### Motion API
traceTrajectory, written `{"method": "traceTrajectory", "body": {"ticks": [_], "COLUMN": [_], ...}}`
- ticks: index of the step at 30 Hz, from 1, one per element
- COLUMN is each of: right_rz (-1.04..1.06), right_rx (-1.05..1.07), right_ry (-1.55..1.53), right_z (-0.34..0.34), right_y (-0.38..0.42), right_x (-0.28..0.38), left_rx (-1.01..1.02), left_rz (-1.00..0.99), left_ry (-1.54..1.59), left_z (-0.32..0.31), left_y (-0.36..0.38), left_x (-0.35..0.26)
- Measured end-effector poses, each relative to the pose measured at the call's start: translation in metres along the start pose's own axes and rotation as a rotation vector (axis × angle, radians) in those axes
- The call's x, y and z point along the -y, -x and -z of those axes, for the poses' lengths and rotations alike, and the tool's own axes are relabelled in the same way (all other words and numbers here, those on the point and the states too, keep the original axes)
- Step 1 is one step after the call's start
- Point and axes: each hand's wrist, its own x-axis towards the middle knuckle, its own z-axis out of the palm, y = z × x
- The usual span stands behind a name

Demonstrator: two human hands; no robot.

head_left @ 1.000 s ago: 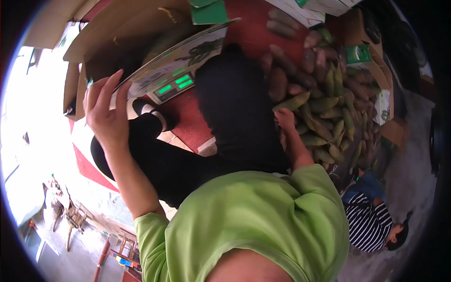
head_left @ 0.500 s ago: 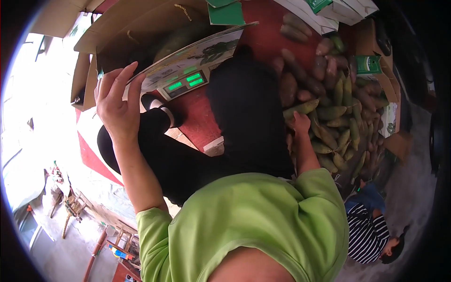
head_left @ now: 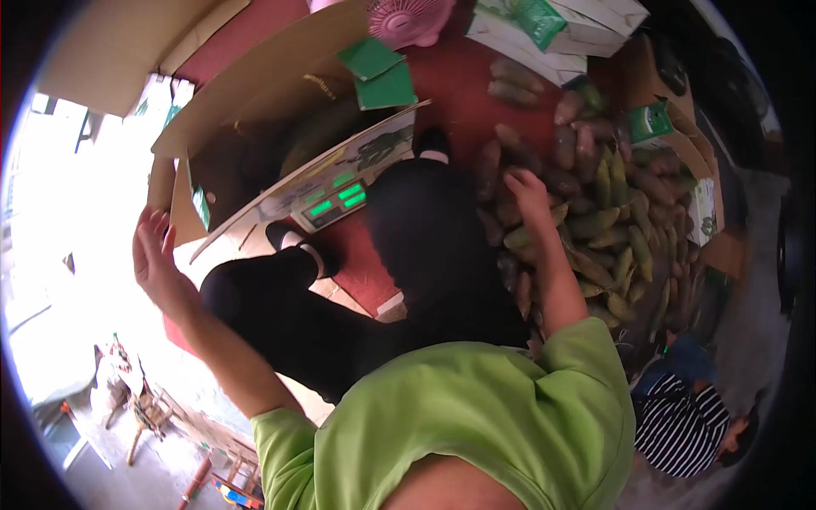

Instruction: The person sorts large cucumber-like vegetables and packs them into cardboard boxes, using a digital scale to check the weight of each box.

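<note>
My left hand (head_left: 155, 253) is raised beside the near left corner of a large cardboard box (head_left: 174, 204). Its fingers are spread and hold nothing. On my other side, my right hand (head_left: 529, 197) reaches over a heap of long fruits, some green and some brown. Its fingers are bent together at the upper end of a brown fruit (head_left: 507, 209), which still lies in the heap; how firmly they grip is hard to see. Several green fruits (head_left: 592, 223) lie just right of my forearm. A digital scale (head_left: 330, 204) with lit green displays stands against the box's printed flap (head_left: 348, 174).
My bent legs (head_left: 429, 246) sit between the box and the heap. At the back are a pink fan (head_left: 410, 19) and white printed cartons (head_left: 523, 47). An open brown carton (head_left: 676, 127) borders the heap. A person in a striped top (head_left: 680, 425) is at lower right.
My left hand has moved down and outward from the box flap. My right hand has gone from a green fruit forward and left to a brown one. The whole view has shifted.
</note>
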Motion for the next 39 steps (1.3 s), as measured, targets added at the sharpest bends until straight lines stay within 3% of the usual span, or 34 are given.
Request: {"method": "traceTrajectory", "body": {"ticks": [3, 4, 5, 8, 9, 13, 19, 23, 28, 32, 33, 34, 35, 36, 37, 39], "right_rz": [0.016, 0.11, 0.128, 0.272, 0.379, 0.266, 0.254, 0.231, 0.165, 0.222, 0.3, 0.423, 0.349, 0.314, 0.377, 0.373], "right_rx": [0.05, 0.083, 0.115, 0.134, 0.071, 0.152, 0.121, 0.076, 0.081, 0.055, 0.063, 0.056, 0.082, 0.145, 0.18, 0.249], "right_ry": [-0.069, -0.034, -0.22, -0.204, -0.136, -0.342, -0.231, -0.017, -0.038, 0.071, 0.063, 0.016, 0.125, 0.016, 0.029, 0.038], "right_z": [-0.032, -0.041, -0.056, -0.102, -0.118, -0.157, -0.174, -0.168, -0.169, -0.173, -0.181, -0.188, -0.183, -0.177, -0.164, -0.176], "right_y": [-0.012, -0.019, -0.031, -0.056, -0.063, -0.063, -0.085, -0.079, -0.078, -0.083, -0.097, -0.107, -0.1, -0.087, -0.063, -0.081], "right_x": [0.08, 0.099, 0.107, 0.142, 0.149, 0.173, 0.156, 0.167, 0.174, 0.175, 0.164, 0.153, 0.164, 0.176, 0.204, 0.196], "left_rx": [0.053, 0.095, 0.133, 0.263, 0.438, 0.517, 0.375, 0.351, 0.352, 0.521, 0.628, 0.377, 0.232, 0.353, 0.286, 0.162], "left_rz": [0.086, 0.161, 0.232, 0.472, 0.453, 0.57, 0.823, 0.791, 0.732, 0.541, 0.137, 0.662, 0.63, 0.651, 0.642, 0.616], "left_ry": [-0.019, 0.01, 0.032, 0.085, 0.146, 0.099, 0.23, 0.243, 0.233, 0.223, -0.251, 0.36, 0.318, 0.317, 0.411, 0.25], "left_z": [0.022, 0.028, 0.033, 0.031, 0.037, 0.02, 0.009, 0.013, 0.019, 0.032, 0.033, 0.015, 0.015, 0.031, 0.035, 0.019], "left_y": [-0.025, -0.036, -0.047, -0.07, -0.082, -0.078, -0.071, -0.078, -0.087, -0.1, -0.098, -0.082, -0.074, -0.09, -0.095, -0.075], "left_x": [0.019, 0.036, 0.054, 0.1, 0.126, 0.115, 0.122, 0.137, 0.159, 0.19, 0.198, 0.16, 0.164, 0.18, 0.195, 0.157]}}
